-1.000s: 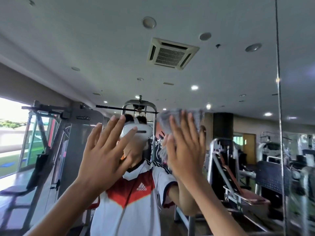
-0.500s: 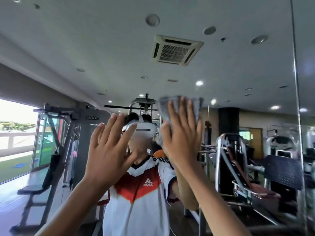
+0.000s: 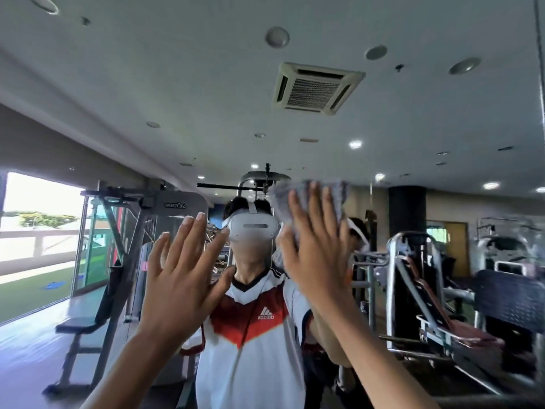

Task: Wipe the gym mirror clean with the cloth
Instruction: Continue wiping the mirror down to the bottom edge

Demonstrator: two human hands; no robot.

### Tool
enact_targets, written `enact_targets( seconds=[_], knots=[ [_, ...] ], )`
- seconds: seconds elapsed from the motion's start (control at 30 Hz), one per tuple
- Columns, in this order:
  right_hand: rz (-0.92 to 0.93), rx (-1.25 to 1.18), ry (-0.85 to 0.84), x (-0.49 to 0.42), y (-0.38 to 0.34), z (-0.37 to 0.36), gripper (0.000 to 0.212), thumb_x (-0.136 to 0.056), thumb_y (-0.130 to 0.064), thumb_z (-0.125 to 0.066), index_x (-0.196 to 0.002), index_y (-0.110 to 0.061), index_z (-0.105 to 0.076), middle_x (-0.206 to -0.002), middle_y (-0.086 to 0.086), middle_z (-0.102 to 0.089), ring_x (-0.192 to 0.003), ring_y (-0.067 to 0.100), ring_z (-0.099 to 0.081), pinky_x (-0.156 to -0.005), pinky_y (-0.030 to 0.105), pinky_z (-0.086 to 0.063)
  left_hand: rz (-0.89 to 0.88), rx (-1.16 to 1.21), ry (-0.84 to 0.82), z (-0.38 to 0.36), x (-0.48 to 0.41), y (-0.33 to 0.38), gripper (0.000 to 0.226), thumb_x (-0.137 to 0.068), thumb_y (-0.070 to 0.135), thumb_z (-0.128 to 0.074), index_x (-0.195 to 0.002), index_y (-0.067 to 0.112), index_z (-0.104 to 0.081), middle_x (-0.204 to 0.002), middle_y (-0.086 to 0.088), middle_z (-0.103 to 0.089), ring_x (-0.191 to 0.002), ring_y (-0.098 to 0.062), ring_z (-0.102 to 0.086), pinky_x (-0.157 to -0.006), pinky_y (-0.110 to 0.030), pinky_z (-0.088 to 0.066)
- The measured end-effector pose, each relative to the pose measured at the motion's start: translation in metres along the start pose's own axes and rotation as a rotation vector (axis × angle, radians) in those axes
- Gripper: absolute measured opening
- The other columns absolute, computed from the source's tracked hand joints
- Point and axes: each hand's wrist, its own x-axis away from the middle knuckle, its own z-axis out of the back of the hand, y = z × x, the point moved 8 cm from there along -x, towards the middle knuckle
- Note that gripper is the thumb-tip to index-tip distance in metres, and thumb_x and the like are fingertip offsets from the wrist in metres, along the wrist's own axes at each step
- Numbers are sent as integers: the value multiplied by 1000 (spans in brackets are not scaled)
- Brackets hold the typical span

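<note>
Head view. Faces a large wall-mounted glass gym mirror [image 3: 206, 84], with a reflected white plastic headset [image 3: 253, 228] near centre taken as landmark.

Shows a grey-white terry cloth [image 3: 279, 202] just right of the headset and slightly above it, spread flat on the glass. Shows the right hand [image 3: 315, 261] laid over the cloth, palm toward the glass, fingers straight, pressing rather than gripping, thumb at the cloth's left edge. Leaves cloth edges visible above the fingertips and at both sides.

Shows the left hand [image 3: 180, 276] left of and below the headset, released, fingers straight and spread, holding nothing. Cannot tell whether touching the glass.

Reflected below the headset: a white jersey with red and black chevron [image 3: 250, 335]. Reflected left of the headset: a grey steel weight machine [image 3: 165, 208]. Reflected above and right of the headset: a square white ceiling air-conditioning cassette [image 3: 317, 87]. Far right of the headset: a vertical mirror seam [image 3: 541, 84].
</note>
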Motion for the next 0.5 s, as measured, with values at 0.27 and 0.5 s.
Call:
enact_targets(
  seconds=[0.27, 0.5],
  knots=[
    [-50, 54, 6, 21, 46, 9, 52, -101, -38, -31, -152, -25, -36, -162, 4, -28, -151, 23, -21, -122, 43, -11, 42, -46, -63, 11, 20, -66, 63, -97, 63, -29, -154, 37, -29, -165, -7, -25, -153, -26, -20, -118, -60, -12],
    [7, -62, 72, -20, -68, -16, 52, -99, -34, -35, -150, -23, -38, -159, 4, -33, -149, 22, -24, -119, 44, -18, 92, 33, -25, 20, 26, -86, 61, -96, 61, -31, -152, 38, -31, -163, -9, -28, -151, -26, -24, -115, -57, -16]
  ],
)
